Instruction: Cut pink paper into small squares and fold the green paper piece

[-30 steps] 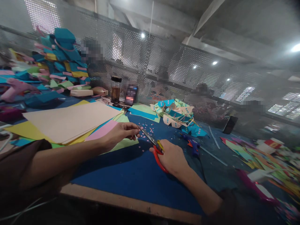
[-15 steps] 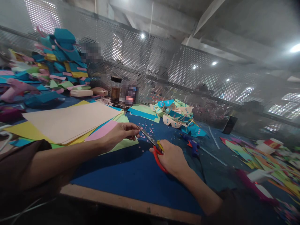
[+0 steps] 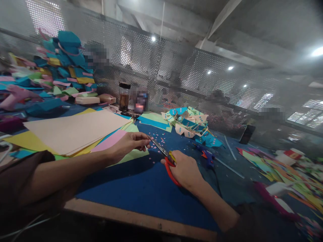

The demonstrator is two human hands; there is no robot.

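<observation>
Right fingers (image 3: 178, 155) grip scissors (image 3: 165, 153); paper scraps (image 3: 153, 162), glue gun (image 3: 210, 161) near.

It is dim, but white lamps (image 3: 318, 51) glare up high; a shadow darkens the tabletop (image 3: 136, 190), and edges look blurry.

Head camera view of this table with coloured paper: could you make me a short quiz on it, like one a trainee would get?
1. Which hand holds the metal scissors with red-and-yellow handles?
2. True or false: the clear, cylindrical jar with the black lid stands upright.
3. Which tool lies farther forward and to the right of the bare right hand?
A) a steel hammer
B) a blue plastic glue gun with an orange-red trigger
C) a wooden paintbrush

Key: 1. The right hand. 2. True. 3. B.
</observation>
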